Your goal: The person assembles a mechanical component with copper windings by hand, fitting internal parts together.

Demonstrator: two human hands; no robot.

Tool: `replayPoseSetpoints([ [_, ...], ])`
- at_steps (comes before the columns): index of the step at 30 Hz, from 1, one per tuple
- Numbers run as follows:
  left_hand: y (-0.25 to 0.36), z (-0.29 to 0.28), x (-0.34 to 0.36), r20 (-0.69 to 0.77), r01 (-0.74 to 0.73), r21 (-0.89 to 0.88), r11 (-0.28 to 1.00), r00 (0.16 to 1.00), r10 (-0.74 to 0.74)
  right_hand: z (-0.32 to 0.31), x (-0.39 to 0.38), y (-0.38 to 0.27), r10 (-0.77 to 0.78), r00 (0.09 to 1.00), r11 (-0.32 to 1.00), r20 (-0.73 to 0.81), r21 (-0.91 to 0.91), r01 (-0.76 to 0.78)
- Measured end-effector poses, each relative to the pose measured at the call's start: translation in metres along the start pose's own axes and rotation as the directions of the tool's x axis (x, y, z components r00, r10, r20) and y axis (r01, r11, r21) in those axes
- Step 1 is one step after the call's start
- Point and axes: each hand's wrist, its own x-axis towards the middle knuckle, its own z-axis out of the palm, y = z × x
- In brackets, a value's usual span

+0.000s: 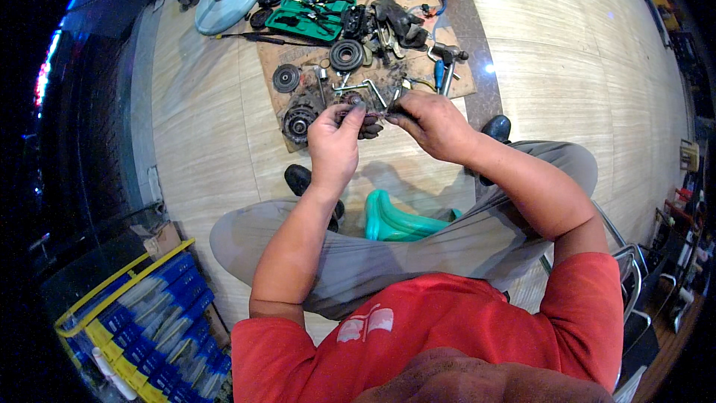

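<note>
Left hand (335, 138): closed on a small part (378, 114), held over the cardboard (273, 58). Right hand (438, 125): fingertips bunched beside it; whether gripping, cannot tell. Already separate: ring (335, 55), disc (286, 78). Not set down: the part.

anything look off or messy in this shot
Mostly grime: the cardboard sheet is smeared black around the loose metal parts, odd against its cleaner tan areas, and fingers on the left hand and right hand look blackened too. It could be grease, but I can't tell. No breakage is clear at this size.
</note>
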Motion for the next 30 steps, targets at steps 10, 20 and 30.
replayPoseSetpoints([
  [10,-0.0086,-0.0064,0.0022,0.056,0.233,-0.222,0.947,0.972,-0.226,0.0029,-0.0036,-0.0042,-0.107,0.994,0.979,0.008,-0.175,0.107],
  [20,-0.0061,-0.0052,0.0031,0.114,0.166,-0.180,0.970,0.983,-0.147,0.0013,0.0004,0.0052,-0.027,0.997,0.997,0.073,-0.075,0.032],
  [30,-0.0034,-0.0016,0.0008,0.063,0.042,0.043,0.998,0.997,-0.044,0.0002,-0.0025,0.0013,-0.017,0.996,1.000,0.083,-0.009,0.017],
])
